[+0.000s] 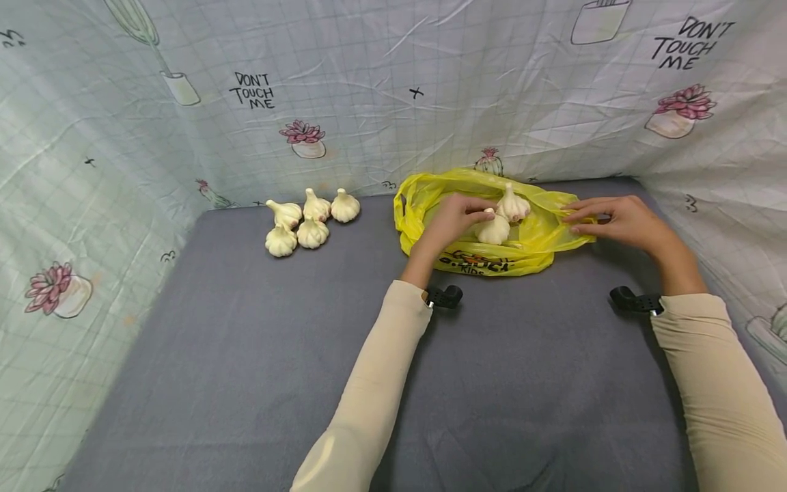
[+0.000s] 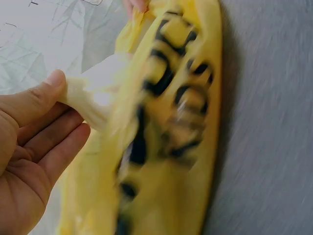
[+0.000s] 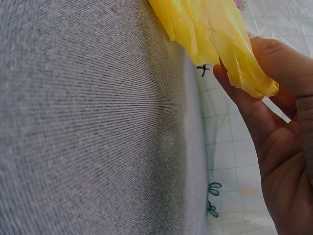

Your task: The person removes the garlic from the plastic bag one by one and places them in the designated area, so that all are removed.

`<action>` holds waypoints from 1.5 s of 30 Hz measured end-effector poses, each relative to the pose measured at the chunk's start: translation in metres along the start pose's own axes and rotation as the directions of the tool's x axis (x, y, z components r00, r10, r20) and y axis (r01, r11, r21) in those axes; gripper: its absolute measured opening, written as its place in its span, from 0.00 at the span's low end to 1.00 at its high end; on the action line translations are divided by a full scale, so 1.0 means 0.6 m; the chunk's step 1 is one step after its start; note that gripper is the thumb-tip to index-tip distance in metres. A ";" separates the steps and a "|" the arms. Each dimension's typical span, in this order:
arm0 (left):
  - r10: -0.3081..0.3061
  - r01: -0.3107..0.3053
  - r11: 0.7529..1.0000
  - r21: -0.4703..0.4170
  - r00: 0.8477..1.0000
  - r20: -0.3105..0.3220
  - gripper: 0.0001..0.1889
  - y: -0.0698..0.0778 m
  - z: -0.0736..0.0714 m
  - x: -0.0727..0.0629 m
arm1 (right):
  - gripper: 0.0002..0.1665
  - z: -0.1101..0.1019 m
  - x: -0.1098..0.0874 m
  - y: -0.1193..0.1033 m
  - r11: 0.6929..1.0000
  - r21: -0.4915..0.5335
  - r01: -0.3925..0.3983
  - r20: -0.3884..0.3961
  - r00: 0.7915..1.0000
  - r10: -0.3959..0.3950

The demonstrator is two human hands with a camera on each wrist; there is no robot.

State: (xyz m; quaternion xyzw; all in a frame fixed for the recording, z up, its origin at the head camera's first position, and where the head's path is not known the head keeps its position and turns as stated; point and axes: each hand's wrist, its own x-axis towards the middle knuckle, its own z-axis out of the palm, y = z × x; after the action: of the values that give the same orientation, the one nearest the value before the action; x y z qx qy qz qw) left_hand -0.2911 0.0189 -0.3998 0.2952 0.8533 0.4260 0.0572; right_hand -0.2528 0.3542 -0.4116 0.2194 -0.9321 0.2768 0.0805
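Observation:
A yellow plastic bag [image 1: 418, 195] with black lettering lies on its side, its mouth spread wide. My left hand [image 1: 453, 220] pinches the stem of a garlic bulb [image 1: 494, 231] over the bag's opening; the left wrist view shows thumb and fingers on that pale stem [image 2: 78, 95], with the bulb's lower part behind the yellow film. Right beside it, a second garlic bulb [image 1: 514, 204] rests in the bag. At the bag's right end my right hand [image 1: 630, 220] pinches the handle edge, and the right wrist view shows the yellow plastic [image 3: 244, 73] between thumb and fingers.
Several garlic bulbs [image 1: 312, 234] sit in a loose group on the grey tabletop [image 1: 258, 362], left of the bag. A printed cloth [image 1: 356, 82] hangs along the back and both sides, close behind the bag. Black wrist cameras [image 1: 445, 296] are strapped to both wrists.

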 end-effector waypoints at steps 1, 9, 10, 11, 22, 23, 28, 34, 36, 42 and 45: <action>0.007 -0.007 1.000 0.012 1.000 0.002 0.17 0.001 -0.007 -0.003 | 0.12 0.000 0.000 -0.001 1.000 0.002 -0.003 0.001 1.000 0.003; 0.073 -0.072 0.994 0.080 0.997 -0.011 0.14 0.008 -0.062 -0.041 | 0.12 -0.003 0.000 0.000 1.000 0.005 -0.002 -0.006 1.000 0.002; 0.086 -0.085 0.994 0.072 0.996 -0.010 0.14 0.010 -0.069 -0.047 | 0.12 -0.003 -0.001 0.000 1.000 0.007 -0.002 -0.007 1.000 0.002; 0.103 -0.102 0.993 0.067 0.995 -0.009 0.14 0.010 -0.075 -0.053 | 0.12 -0.003 -0.001 0.000 1.000 0.010 0.001 -0.009 1.000 -0.001; 0.147 -0.144 0.987 0.070 0.989 -0.029 0.13 -0.001 -0.114 -0.103 | 0.13 -0.007 -0.003 -0.002 1.000 -0.006 -0.007 -0.015 1.000 0.007; 0.147 -0.144 0.987 0.073 0.989 -0.035 0.13 -0.002 -0.117 -0.107 | 0.13 -0.007 -0.003 -0.001 1.000 -0.004 -0.011 -0.013 1.000 0.011; 0.138 -0.132 0.987 0.087 0.988 -0.067 0.12 -0.007 -0.134 -0.124 | 0.13 -0.005 -0.004 0.001 1.000 -0.003 -0.009 -0.013 1.000 0.009; 0.126 -0.116 0.986 0.116 0.989 -0.081 0.11 -0.007 -0.158 -0.135 | 0.13 -0.004 -0.005 0.005 1.000 0.004 0.017 -0.024 1.000 -0.017; 0.117 -0.107 0.987 0.122 0.990 -0.082 0.11 -0.006 -0.165 -0.139 | 0.13 -0.004 -0.005 0.005 1.000 0.002 0.018 -0.026 0.999 -0.018; 0.111 -0.098 0.984 0.147 0.991 -0.081 0.11 -0.008 -0.183 -0.148 | 0.13 -0.005 -0.006 0.002 1.000 -0.008 -0.009 -0.018 1.000 0.009; 0.115 -0.101 0.981 0.167 0.991 -0.075 0.11 -0.012 -0.190 -0.151 | 0.13 -0.005 -0.007 0.001 1.000 -0.003 -0.018 -0.015 1.000 0.018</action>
State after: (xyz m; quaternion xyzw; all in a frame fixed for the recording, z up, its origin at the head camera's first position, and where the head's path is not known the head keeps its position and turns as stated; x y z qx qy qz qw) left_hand -0.2601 -0.1132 -0.3473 0.3267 0.8695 0.3695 -0.0262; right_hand -0.2491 0.3578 -0.4104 0.2089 -0.9338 0.2775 0.0854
